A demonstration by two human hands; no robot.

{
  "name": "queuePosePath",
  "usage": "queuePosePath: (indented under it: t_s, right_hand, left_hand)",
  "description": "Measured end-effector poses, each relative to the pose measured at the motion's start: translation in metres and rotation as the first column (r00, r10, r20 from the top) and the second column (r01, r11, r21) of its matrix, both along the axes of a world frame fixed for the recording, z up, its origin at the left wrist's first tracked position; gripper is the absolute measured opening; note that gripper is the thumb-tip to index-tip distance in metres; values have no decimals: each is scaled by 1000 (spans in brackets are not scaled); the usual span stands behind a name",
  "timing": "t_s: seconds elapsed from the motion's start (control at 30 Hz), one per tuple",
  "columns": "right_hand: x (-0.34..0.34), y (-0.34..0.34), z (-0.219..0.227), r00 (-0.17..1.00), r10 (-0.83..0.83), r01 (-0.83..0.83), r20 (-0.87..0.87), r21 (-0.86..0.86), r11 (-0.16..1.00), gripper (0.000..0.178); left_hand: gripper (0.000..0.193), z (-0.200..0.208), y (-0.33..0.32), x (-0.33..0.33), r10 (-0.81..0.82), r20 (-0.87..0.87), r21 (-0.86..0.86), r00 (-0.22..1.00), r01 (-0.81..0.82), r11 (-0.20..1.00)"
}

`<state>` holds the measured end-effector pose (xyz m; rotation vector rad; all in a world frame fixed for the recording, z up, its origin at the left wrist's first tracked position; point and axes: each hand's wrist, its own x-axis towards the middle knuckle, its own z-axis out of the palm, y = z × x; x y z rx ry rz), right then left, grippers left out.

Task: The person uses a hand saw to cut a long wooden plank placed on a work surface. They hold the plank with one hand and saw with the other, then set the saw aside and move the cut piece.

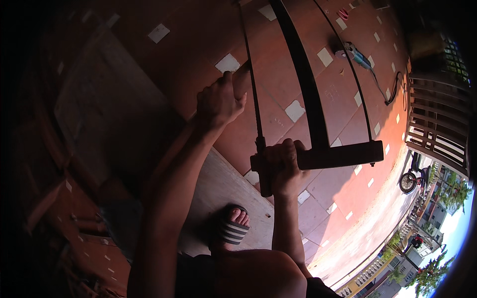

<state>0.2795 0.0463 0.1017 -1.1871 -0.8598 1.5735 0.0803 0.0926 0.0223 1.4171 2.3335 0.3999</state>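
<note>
My right hand [287, 166] is closed round the near end of a wooden frame saw [343, 155], where the dark end bar meets the handle. The thin blade [254, 94] runs away from me on the left, the thick middle beam [304, 74] beside it and a tension wire [354, 69] on the right. Left of the blade, my left hand [218, 103] is closed on a narrow brownish wooden piece [241, 79], its tip reaching close to the blade. Shadow hides most of that piece, and I cannot tell whether the blade touches it.
A wide wooden plank [218, 174] lies under my sandalled foot [233, 227]. On the red tiled floor [278, 111] an angle grinder [357, 54] rests with its cord. A slatted wooden piece of furniture [437, 119] stands at the right, a motorcycle [410, 181] beyond it.
</note>
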Motion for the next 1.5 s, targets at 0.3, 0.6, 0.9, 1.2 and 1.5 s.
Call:
queuePosePath:
  t_s: [0.3, 0.6, 0.9, 1.2, 1.5]
  right_hand:
    - [39, -69, 28, 994, 109, -107, -19, 94, 990, 34]
    - [-42, 72, -14, 990, 53, -62, 134, 60, 996, 28]
    - [70, -100, 76, 996, 87, -88, 27, 33, 996, 31]
    - [-21, 12, -14, 998, -30, 26, 53, 87, 996, 35]
    - [-31, 25, -7, 993, 1, -11, 118, 81, 997, 30]
  left_hand:
    - [51, -9, -8, -3, 63, 7, 88, 998, -63, 994]
    - [52, -1, 2, 5, 18, 79, 32, 997, -20, 999]
    - [52, 3, 6, 2, 8, 29, -10, 1000, -7, 1000]
    - [45, 5, 0, 4, 23, 41, -2, 999, -23, 1000]
    - [49, -2, 2, 3, 3, 91, 36, 996, -6, 999]
